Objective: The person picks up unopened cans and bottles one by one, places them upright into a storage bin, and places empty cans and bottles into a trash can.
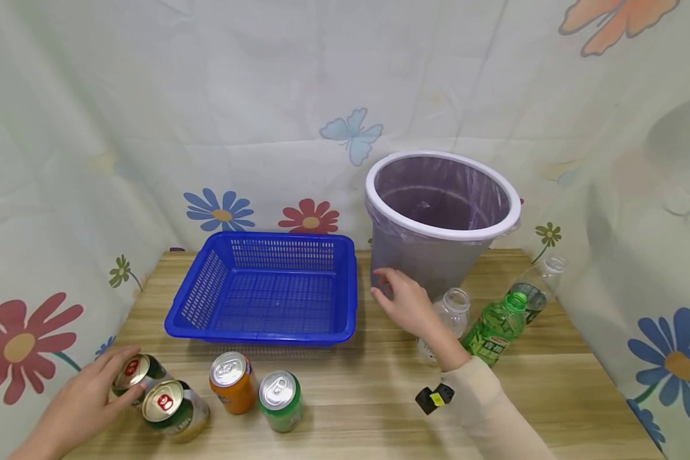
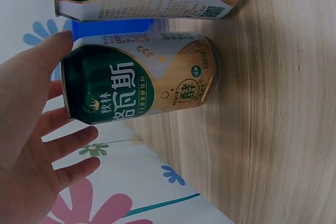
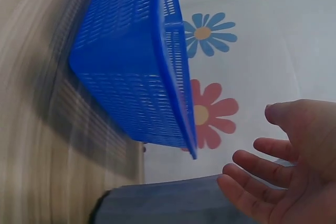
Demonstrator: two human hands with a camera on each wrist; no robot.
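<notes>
My left hand (image 1: 83, 399) reaches over a green, white and gold drink can (image 2: 139, 80) at the table's left. Its thumb is at the can's upper rim and the fingers extend loosely past the far side; whether they touch is unclear. A matching can (image 1: 175, 412) stands right beside it. In the head view, an orange can (image 1: 234, 386) and a green can (image 1: 282, 409) stand further right. My right hand (image 1: 405, 303) hovers empty before the grey bin (image 1: 397, 255), fingers slightly bent and apart, as the right wrist view also shows.
A blue plastic basket (image 1: 264, 335) sits at the back left. The bin has a white rim and a clear liner. Right of my right hand stand a clear bottle (image 1: 455, 306), a green-labelled bottle (image 1: 497, 326) and another clear bottle (image 1: 540, 284). Patterned cloth (image 1: 264, 96) surrounds the table.
</notes>
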